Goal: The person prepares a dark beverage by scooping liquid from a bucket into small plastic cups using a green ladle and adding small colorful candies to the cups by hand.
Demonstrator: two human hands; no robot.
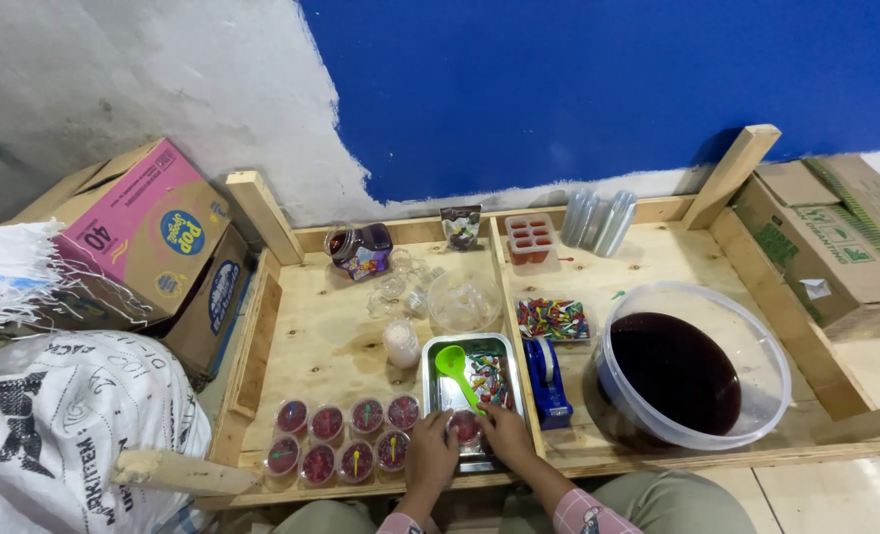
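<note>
My left hand (431,453) and my right hand (507,435) meet around a small clear cup of dark red jelly (464,426) at the near end of a metal tray (433,381). Both hands touch the cup from either side. In the tray lie a green plastic spoon (453,366) and coloured sprinkles. Left of my hands stand several filled small cups (341,435) in two rows, each with a tiny coloured pick.
A large clear tub of dark red liquid (687,371) sits at right. A blue tape dispenser (547,381), a box of coloured picks (553,318), an empty clear bowl (463,300), a jar (361,249), stacked cups (598,220) and cardboard boxes (148,232) surround the wooden table (331,336).
</note>
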